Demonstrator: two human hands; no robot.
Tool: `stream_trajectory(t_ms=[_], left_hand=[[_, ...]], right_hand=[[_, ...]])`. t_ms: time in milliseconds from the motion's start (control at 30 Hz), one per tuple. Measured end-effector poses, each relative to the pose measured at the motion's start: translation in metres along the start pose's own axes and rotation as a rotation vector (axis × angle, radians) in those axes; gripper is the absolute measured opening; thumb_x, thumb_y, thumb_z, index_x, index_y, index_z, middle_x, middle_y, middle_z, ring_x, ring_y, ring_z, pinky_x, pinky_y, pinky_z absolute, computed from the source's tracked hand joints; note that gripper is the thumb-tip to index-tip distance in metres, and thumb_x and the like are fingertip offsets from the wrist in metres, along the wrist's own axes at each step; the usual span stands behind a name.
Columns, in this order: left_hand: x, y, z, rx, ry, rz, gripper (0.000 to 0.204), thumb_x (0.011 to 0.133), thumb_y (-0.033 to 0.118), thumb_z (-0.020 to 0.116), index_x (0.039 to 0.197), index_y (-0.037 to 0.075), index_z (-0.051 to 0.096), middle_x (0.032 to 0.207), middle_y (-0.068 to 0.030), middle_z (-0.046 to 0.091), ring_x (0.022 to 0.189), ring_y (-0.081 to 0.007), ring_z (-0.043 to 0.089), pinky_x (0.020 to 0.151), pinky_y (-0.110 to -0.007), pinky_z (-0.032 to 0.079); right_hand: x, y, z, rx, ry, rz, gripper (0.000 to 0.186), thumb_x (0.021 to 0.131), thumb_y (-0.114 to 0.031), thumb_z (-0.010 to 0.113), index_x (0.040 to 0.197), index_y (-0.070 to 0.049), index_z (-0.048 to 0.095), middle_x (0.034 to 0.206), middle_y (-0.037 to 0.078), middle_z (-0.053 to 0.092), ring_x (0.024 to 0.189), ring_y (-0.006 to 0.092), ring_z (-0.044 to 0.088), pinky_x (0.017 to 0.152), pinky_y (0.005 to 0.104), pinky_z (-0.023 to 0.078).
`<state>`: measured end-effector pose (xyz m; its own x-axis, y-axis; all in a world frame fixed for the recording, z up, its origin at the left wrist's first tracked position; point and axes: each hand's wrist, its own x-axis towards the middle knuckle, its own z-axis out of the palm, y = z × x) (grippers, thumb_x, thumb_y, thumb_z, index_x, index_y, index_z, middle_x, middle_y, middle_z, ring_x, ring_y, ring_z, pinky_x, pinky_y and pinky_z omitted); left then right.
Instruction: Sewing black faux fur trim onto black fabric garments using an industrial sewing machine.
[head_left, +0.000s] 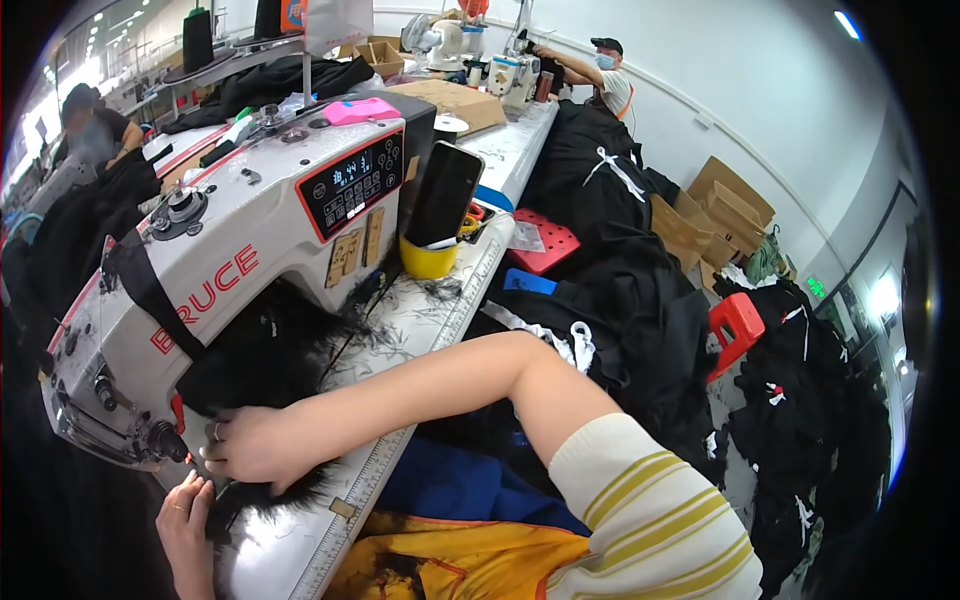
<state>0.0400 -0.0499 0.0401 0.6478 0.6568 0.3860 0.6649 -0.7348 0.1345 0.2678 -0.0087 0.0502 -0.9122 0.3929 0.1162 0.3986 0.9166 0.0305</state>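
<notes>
One grip, the left hand (184, 530), is bringing thumb and finger close together just below the machine's needle end; cannot tell whether cloth is being pinched between them. The right hand (262, 448) is resting on the black fur (270, 350), fingers bending down beside the needle end; cannot tell whether they are clamping it or only pressing. Each hand is wearing a ring. The fur is lying under the machine (235, 230), spreading back beneath its arm and shedding dark fibres over the desk (395, 330). A black strap (150, 290) is hanging across the machine's front; a pink object (360, 110) is sitting on top, above a lit panel (350, 180). Beside the machine, a yellow cup (428, 263) is holding an upright phone (447, 195). A ruler strip (355, 500) is running along the desk edge. Right of that, black cloth (620, 330) is lying heaped, a red stool (735, 335) standing next to it. Cardboard boxes (730, 215) are standing open near the wall. Farther off, a masked co-worker (612, 90) is reaching toward another machine (512, 78).
</notes>
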Motion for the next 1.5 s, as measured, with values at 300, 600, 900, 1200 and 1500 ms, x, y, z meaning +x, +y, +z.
stream_trajectory(t_ms=[300, 600, 900, 1200, 1500], left_hand=[[-0.005, -0.011, -0.001, 0.231, -0.051, 0.109, 0.019, 0.072, 0.003, 0.059, 0.09, -0.001, 0.056, 0.096, -0.0123, 0.056, 0.093, -0.0293, 0.055, 0.078, -0.038, 0.047], [-0.04, -0.006, -0.017, 0.101, -0.167, -0.18, 0.016, 0.077, 0.004, 0.056, 0.093, 0.0, 0.055, 0.099, -0.0113, 0.057, 0.093, -0.0288, 0.057, 0.082, -0.037, 0.047], [-0.012, 0.022, -0.01, 0.451, -0.185, 0.089, 0.039, 0.072, 0.009, 0.053, 0.11, 0.0, 0.054, 0.118, -0.0091, 0.054, 0.111, -0.0232, 0.052, 0.104, -0.038, 0.037], [-0.042, -0.001, -0.018, 0.15, -0.123, -0.045, 0.042, 0.061, 0.001, 0.062, 0.103, 0.006, 0.058, 0.106, -0.0041, 0.059, 0.095, -0.0189, 0.057, 0.081, -0.031, 0.043], [-0.017, -0.007, 0.001, 0.081, 0.021, 0.019, 0.034, 0.071, 0.01, 0.057, 0.104, 0.005, 0.063, 0.105, -0.0045, 0.061, 0.093, -0.0193, 0.06, 0.076, -0.029, 0.049]], right_hand=[[0.022, -0.001, 0.043, -0.201, 0.114, 0.066, 0.022, 0.078, -0.016, 0.053, 0.093, -0.001, 0.059, 0.1, 0.011, 0.058, 0.095, 0.0254, 0.059, 0.067, 0.0349, 0.051], [0.042, 0.003, 0.076, -0.154, 0.503, 0.137, 0.004, 0.071, -0.013, 0.054, 0.067, -0.011, 0.054, 0.068, 0.004, 0.058, 0.066, 0.0203, 0.062, 0.066, 0.0342, 0.052], [-0.003, 0.008, 0.033, -0.161, 0.32, 0.066, 0.04, 0.077, -0.013, 0.053, 0.116, -0.01, 0.056, 0.112, 0.002, 0.059, 0.102, 0.0139, 0.058, 0.086, 0.0259, 0.047], [-0.004, 0.008, 0.025, -0.13, 0.222, 0.058, 0.032, 0.075, -0.01, 0.053, 0.106, -0.012, 0.061, 0.115, 0.0, 0.061, 0.101, 0.0108, 0.061, 0.066, 0.0206, 0.05], [-0.001, 0.015, 0.029, -0.09, 0.247, 0.058, 0.032, 0.076, -0.012, 0.053, 0.107, -0.013, 0.062, 0.115, 0.0, 0.061, 0.103, 0.0131, 0.06, 0.076, 0.0243, 0.052]])
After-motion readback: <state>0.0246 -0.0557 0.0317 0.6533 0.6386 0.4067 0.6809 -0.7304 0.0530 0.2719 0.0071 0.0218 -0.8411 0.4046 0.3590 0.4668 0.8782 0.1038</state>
